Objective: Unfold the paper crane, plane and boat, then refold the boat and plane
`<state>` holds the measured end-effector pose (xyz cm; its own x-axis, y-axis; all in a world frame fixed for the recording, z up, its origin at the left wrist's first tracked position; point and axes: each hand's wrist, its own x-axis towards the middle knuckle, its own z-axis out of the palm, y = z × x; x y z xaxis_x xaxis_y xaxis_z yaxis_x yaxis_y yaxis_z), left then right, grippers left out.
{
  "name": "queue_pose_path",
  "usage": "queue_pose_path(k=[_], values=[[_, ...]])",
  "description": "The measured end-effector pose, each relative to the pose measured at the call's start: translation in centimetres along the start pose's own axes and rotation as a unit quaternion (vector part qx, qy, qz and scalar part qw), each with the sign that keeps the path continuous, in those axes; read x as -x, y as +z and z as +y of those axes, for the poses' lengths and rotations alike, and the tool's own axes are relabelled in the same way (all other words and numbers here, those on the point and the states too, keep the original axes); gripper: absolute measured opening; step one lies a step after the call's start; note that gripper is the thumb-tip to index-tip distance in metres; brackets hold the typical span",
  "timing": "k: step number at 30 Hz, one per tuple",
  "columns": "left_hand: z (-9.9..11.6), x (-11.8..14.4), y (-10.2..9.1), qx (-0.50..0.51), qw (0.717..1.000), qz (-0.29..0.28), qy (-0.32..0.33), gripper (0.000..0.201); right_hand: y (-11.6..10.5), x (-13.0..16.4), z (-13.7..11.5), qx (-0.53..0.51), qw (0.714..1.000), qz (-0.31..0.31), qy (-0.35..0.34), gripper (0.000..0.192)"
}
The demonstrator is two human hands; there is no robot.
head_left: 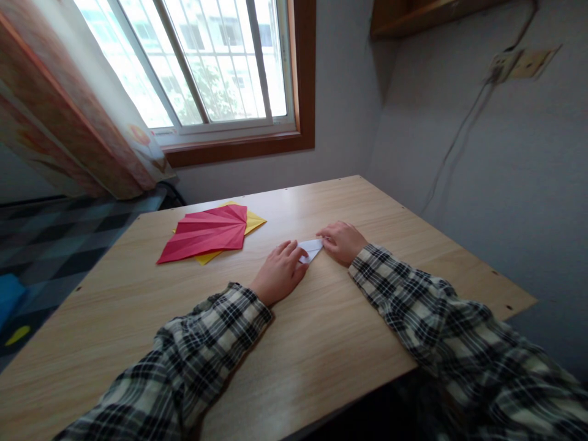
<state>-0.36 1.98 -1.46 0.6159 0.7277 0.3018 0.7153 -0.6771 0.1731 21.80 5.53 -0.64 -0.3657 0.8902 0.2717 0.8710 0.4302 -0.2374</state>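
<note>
A small folded piece of white paper [312, 248] lies on the wooden table, between my two hands. My left hand [282, 267] grips its left end, with curled fingers over the paper and the thumb at its near edge. At the paper's right end is my right hand [342, 241], its fingers bent and pressed together on the corner. Both hands cover parts of the paper, so its full outline is hidden.
Pleated red paper [206, 229] rests over yellow paper [256, 222] on the table [303, 355], left of my hands. Behind the table are a barred window [197, 61] and a curtain [68, 98]. A cable [452, 144] hangs from a wall socket [504, 64] at right.
</note>
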Motion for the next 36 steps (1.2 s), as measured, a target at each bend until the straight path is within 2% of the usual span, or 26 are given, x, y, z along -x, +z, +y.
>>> queue_pose_path(k=[7,17,23,25,32,36], values=[[-0.2,0.1,0.2,-0.004,1.0,0.002,-0.001,0.027,0.8,-0.1,0.4,-0.015,0.999,-0.01,-0.033,0.028],[-0.2,0.1,0.2,-0.002,1.0,0.0,0.002,0.026,1.4,-0.5,0.9,-0.067,0.998,-0.015,-0.012,0.022],[-0.2,0.1,0.2,-0.01,1.0,0.008,0.015,0.025,0.8,-0.5,0.4,-0.091,0.996,0.022,0.008,0.012],[-0.2,0.1,0.1,-0.017,1.0,0.005,0.016,0.026,0.6,-0.5,0.3,-0.11,0.994,0.018,0.02,0.01],[-0.2,0.1,0.3,-0.014,1.0,0.018,0.018,0.023,0.5,-0.7,0.8,-0.211,0.976,-0.015,0.056,0.017],[-0.2,0.1,0.4,-0.013,0.999,0.038,0.002,0.017,1.1,-1.0,1.4,-0.313,0.947,-0.012,0.071,0.016]])
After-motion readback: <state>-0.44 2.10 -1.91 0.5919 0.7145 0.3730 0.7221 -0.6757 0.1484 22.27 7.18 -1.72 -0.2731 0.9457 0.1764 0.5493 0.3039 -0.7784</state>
